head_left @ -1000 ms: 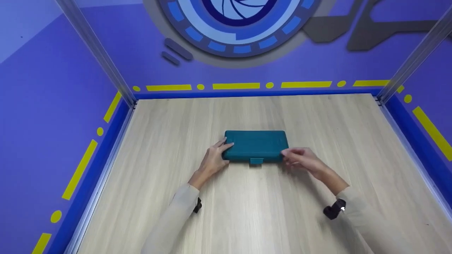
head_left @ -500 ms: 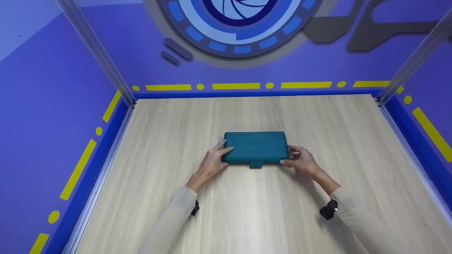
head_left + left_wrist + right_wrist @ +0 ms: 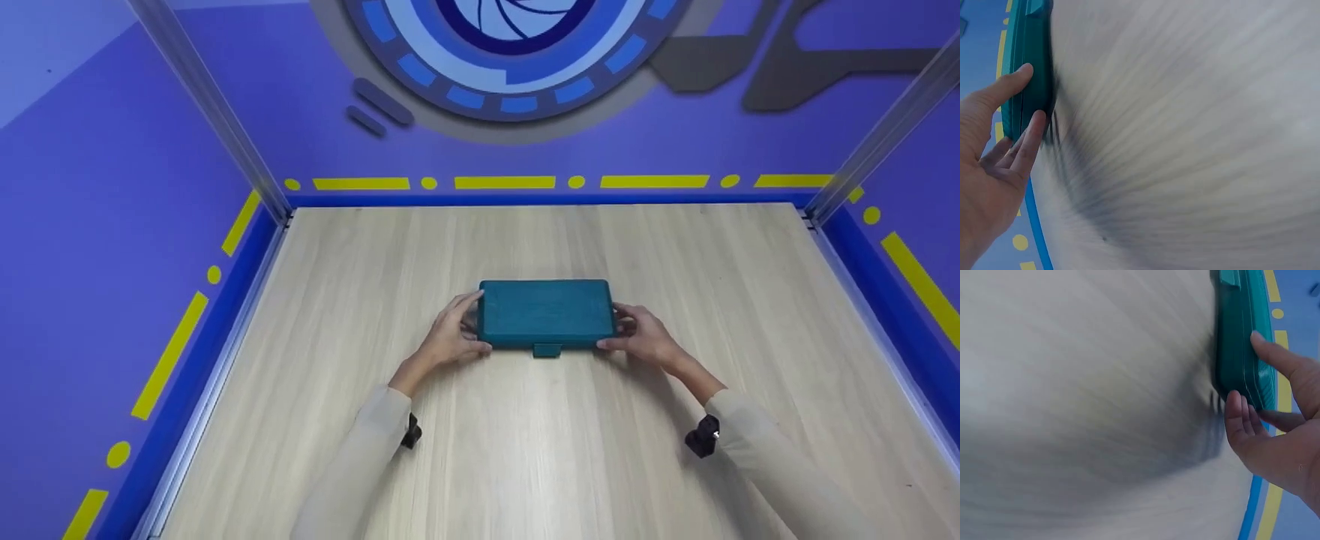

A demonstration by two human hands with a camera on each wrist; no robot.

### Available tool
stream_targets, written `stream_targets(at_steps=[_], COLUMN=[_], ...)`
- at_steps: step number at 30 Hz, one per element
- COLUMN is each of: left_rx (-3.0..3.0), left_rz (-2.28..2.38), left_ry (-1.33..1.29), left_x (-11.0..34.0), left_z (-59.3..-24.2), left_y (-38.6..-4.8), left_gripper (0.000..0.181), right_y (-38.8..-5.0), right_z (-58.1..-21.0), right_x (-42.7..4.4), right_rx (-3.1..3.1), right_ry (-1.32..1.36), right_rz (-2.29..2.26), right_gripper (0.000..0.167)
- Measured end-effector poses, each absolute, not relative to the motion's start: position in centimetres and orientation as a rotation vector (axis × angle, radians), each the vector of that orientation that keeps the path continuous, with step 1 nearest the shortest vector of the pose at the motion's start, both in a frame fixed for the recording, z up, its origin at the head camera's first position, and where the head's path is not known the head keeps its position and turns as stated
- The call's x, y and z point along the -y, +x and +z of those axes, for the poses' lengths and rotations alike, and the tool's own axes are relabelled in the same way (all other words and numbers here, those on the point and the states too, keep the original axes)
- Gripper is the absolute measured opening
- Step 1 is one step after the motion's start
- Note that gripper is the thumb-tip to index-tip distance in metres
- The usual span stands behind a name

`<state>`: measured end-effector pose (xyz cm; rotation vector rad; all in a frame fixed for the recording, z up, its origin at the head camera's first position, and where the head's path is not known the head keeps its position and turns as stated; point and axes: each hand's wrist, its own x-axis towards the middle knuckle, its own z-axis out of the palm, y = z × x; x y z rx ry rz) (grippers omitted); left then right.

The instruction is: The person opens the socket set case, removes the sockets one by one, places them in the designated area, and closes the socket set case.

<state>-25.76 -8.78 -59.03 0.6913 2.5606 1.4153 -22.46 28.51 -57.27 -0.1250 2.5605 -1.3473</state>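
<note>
A closed teal plastic case lies flat on the wooden table, with its latch tab on the near side. My left hand holds the left end, thumb on the near face and fingers around the side. At the opposite end, my right hand grips the near right corner with its thumb in front. In the left wrist view the thumb presses the front of the case, fingertips lying at its end. The right wrist view has the thumb on the case's front and the fingers curled by its end. Its contents are hidden.
The light wooden table is bounded by a blue-purple back wall and side walls with yellow dashes. Metal posts stand at the back corners. Black wrist cameras sit below both hands.
My right hand has gone from pinching the near right corner to holding the case's right end. My left fingers have slid off the lid to the left side. The case shifted slightly nearer.
</note>
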Motion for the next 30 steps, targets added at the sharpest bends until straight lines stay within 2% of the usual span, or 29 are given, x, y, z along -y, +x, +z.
stream_targets(at_steps=[13, 30], left_rx=[-2.387, -2.486], left_rz=[1.506, 1.478], left_ry=[0.439, 0.467], left_x=[8.5, 8.9], left_z=[-59.1, -58.4], left_y=[-26.3, -26.7], left_gripper=[0.103, 0.082], right_y=[-22.9, -22.5], right_z=[-58.2, -57.1], right_x=[-29.1, -29.3], right_rx=[-2.594, -2.600], right_ry=[-0.235, -0.197], right_rz=[-1.286, -1.272], right_gripper=[0.091, 0.086])
